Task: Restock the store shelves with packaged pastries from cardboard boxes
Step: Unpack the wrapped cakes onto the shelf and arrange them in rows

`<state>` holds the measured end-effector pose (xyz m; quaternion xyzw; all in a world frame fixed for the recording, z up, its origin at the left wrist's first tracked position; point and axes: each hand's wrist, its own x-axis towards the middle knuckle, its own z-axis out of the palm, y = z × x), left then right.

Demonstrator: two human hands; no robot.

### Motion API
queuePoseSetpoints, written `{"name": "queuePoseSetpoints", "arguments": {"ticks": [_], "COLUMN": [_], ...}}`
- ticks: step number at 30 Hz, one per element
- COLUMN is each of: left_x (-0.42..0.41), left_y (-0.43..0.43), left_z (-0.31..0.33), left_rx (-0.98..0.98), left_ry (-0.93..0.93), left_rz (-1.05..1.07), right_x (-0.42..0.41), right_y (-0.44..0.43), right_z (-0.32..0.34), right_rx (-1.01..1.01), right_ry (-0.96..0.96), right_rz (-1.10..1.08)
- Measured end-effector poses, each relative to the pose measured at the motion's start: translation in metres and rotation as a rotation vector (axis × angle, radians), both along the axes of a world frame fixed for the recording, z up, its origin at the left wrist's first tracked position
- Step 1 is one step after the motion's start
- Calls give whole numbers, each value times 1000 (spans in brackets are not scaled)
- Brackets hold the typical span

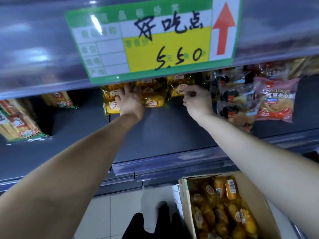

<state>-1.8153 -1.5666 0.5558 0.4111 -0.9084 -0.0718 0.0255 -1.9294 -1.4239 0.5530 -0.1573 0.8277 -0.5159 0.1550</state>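
Several yellow packaged pastries [151, 94] lie at the back of the dark grey shelf [164, 133]. My left hand [130, 102] rests flat on them with its fingers spread. My right hand [196, 100] hovers just right of the yellow packs with its fingers curled; nothing shows in its grasp. An open cardboard box [257, 194] at the lower right holds several more yellow pastry packs [222, 204].
A big green and yellow price tag [155, 42] hangs on the upper shelf's edge. Dark and pink red-bean bread bags [276, 99] crowd the right of the shelf. Striped yellow packs [20, 121] lie at the left. My dark shoes [155, 223] stand on the tiled floor.
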Motion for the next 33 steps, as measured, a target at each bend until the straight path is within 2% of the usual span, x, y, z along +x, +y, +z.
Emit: {"name": "queuePoseSetpoints", "arguments": {"ticks": [5,8,12,15,17,19,22,26,30,33], "left_x": [0,9,23,32,34,34,33,42,51,58], "left_y": [2,6,28,64,95,133,193,257,298,313], "left_z": [0,0,7,13,13,7,-15,-56,-96,-135], "left_rx": [0,67,62,115,249,387,633,856,841,864], "left_ry": [-86,-30,102,240,347,363,230,-91,-357,-489], "left_rz": [3,19,69,-65,-223,-358,-469,-483,-471,-358], "right_x": [13,23,38,49,55,59,60,63,73,84], "right_y": [14,24,49,81,109,144,198,259,305,330], "right_z": [6,11,15,16,14,6,-20,-68,-122,-150], "right_rx": [-16,-29,-39,-19,46,135,301,494,622,792], "right_ry": [-10,-45,-84,-134,-152,-159,-174,-201,-302,-382], "right_rz": [52,65,130,236,306,343,371,348,369,417]}}
